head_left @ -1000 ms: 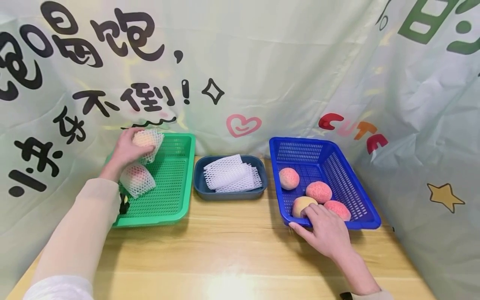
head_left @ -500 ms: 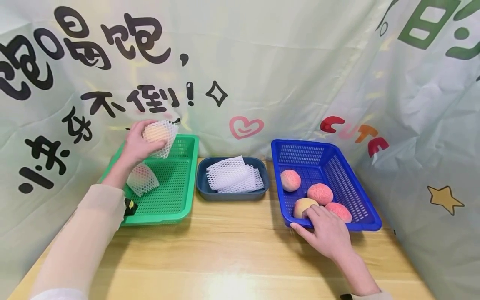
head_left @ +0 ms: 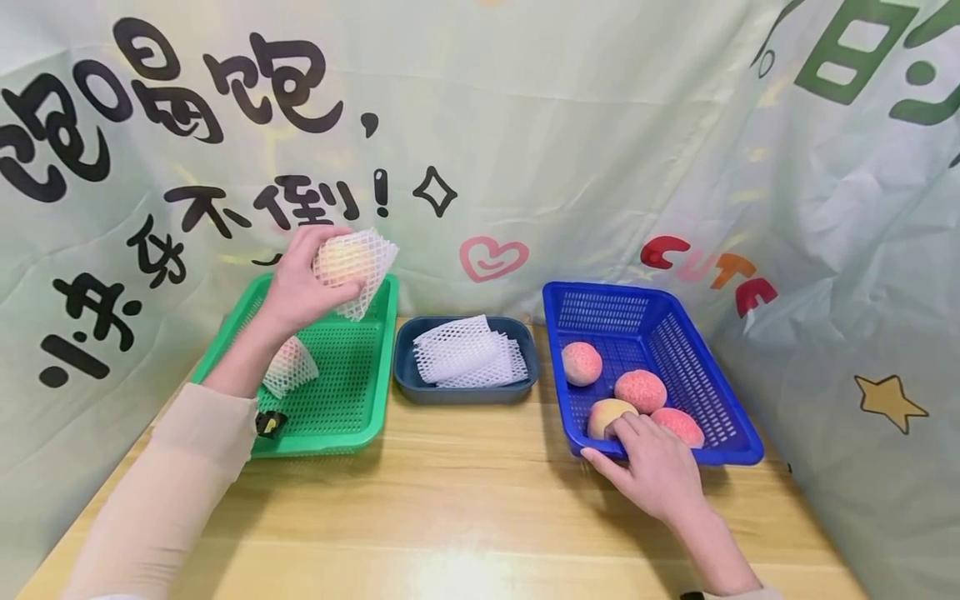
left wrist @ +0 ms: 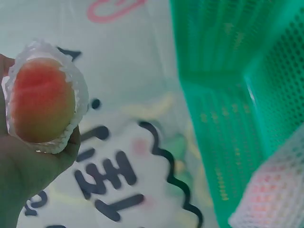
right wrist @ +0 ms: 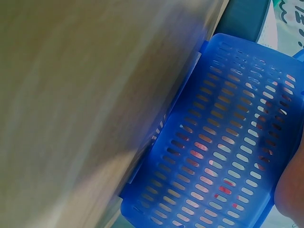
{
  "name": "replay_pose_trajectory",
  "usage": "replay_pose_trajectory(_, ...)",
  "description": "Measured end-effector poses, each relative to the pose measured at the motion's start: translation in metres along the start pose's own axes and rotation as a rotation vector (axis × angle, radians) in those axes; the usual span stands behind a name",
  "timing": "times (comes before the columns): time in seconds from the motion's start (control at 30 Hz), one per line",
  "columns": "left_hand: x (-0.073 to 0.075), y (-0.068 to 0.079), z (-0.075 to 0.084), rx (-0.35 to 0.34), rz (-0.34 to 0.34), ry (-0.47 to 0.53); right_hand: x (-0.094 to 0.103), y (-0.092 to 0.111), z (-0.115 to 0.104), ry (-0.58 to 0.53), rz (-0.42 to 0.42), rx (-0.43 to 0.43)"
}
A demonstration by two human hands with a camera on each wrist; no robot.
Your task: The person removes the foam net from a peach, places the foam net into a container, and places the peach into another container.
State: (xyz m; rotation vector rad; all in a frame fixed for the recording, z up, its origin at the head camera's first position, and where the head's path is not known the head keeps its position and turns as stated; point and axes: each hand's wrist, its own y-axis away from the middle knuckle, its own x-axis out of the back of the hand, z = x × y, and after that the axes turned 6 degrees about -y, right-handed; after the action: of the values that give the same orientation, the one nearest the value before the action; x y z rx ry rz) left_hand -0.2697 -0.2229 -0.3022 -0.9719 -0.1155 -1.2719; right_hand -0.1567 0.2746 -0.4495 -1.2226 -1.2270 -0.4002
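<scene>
My left hand (head_left: 300, 287) holds a peach in a white foam net sleeve (head_left: 356, 268) above the green basket (head_left: 389, 358). In the left wrist view, the peach's bare red and yellow end (left wrist: 42, 97) shows through the sleeve's opening. Another netted peach (head_left: 291, 367) lies inside the green basket. On the right, my right hand (head_left: 656, 462) grips the front rim of the blue basket (head_left: 731, 454), its thumb outside and fingers over the edge. Those fingers are close to a yellowish peach (head_left: 607, 417); whether they touch it I cannot tell. Several pink peaches (head_left: 641, 390) lie in this basket.
Between the baskets stands a dark blue-grey tray (head_left: 465, 396) with several white foam net sleeves (head_left: 468, 352). A small black object (head_left: 270, 423) is by the green basket's front left corner. A printed cloth (head_left: 487, 150) hangs behind the wooden table (head_left: 450, 500).
My left hand has lifted the netted peach up and to the right, out of the green basket. The right hand stays on the blue basket's rim. The head view has shifted slightly.
</scene>
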Motion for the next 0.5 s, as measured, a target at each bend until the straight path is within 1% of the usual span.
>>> replay_pose_trajectory(0.23,0.002,0.014,0.032,-0.035,-0.055,0.023,-0.001,-0.001,0.001,-0.003,-0.003,0.001)
replay_pose_trajectory(0.4,-0.002,0.032,0.046,-0.094,-0.094,0.044,-0.001,-0.001,0.002,-0.002,0.006,0.011)
replay_pose_trajectory(0.5,-0.008,0.043,0.050,-0.137,-0.115,0.060,-0.001,-0.001,0.002,0.000,0.012,0.013)
